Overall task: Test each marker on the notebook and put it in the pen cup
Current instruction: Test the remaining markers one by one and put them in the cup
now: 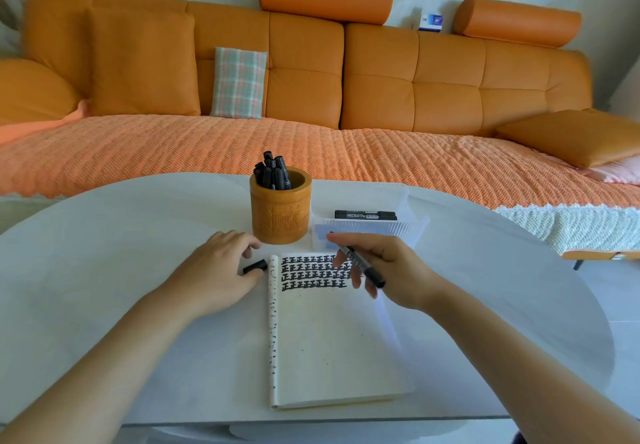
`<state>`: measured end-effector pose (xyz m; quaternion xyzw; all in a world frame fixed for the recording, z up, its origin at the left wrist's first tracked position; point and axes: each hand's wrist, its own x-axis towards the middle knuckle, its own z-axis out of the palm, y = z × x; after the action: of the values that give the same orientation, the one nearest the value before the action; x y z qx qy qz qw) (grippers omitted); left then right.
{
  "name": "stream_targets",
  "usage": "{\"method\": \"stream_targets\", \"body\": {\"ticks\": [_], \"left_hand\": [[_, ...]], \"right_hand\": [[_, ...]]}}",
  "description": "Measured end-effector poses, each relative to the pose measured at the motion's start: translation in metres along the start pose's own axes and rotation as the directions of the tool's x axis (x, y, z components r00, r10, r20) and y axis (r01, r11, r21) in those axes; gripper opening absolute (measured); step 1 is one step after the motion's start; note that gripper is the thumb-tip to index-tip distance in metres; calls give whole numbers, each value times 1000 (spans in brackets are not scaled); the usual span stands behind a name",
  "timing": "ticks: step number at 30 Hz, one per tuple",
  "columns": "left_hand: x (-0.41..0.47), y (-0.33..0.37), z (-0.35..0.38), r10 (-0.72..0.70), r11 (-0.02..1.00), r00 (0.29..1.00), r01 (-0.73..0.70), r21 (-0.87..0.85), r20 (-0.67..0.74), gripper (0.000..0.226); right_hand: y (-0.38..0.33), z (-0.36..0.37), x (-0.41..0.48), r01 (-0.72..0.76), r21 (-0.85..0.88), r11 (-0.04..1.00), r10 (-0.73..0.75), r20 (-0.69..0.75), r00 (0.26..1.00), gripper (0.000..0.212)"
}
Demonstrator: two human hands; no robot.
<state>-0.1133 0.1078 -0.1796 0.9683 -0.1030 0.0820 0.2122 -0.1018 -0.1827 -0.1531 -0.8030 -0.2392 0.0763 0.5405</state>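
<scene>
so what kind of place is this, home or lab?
Most likely a home living room: a long orange sofa with a plaid cushion and a knitted throw sits just behind the white table.

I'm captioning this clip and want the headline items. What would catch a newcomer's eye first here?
The big orange sofa fills the background behind the white table. Nearer, the open notebook shows rows of bold black marks at its top, where the right hand holds a black marker and the left hand pinches a black cap. Behind it stands a tan pen cup full of black markers.
</scene>
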Motion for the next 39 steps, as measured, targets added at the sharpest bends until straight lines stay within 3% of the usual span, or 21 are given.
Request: {"method": "stream_targets", "body": {"ticks": [3,7,11,16,22,34,36,39], "left_hand": [[-1,-4,2,-27,998,1000,26,48,12,28],[-1,-2,2,-12,998,1000,13,57,-6,13],[-2,7,-2,-8,998,994,1,-61,-111,10],[-2,25,3,95,964,988,-121,-235,-123,17],[-1,30,6,134,956,983,-161,-246,-124,17],[-1,38,10,230,939,969,-245,-241,-88,15],[-1,39,9,231,937,971,-240,-252,-66,15],[1,36,5,252,937,967,-255,-240,-44,14]], "right_hand": [[-10,4,2,-107,9,994,106,80,991,48],[-14,10,2,-97,-79,992,104,93,990,37],[-9,11,6,-45,-209,977,48,10,999,18],[-4,11,9,-30,-369,929,1,-79,997,28],[-2,12,9,69,-485,872,-133,-99,986,20],[2,20,11,190,-559,807,-245,-24,969,22],[2,22,10,233,-612,756,-289,8,957,22],[1,23,9,312,-758,573,-372,98,923,26]]}}
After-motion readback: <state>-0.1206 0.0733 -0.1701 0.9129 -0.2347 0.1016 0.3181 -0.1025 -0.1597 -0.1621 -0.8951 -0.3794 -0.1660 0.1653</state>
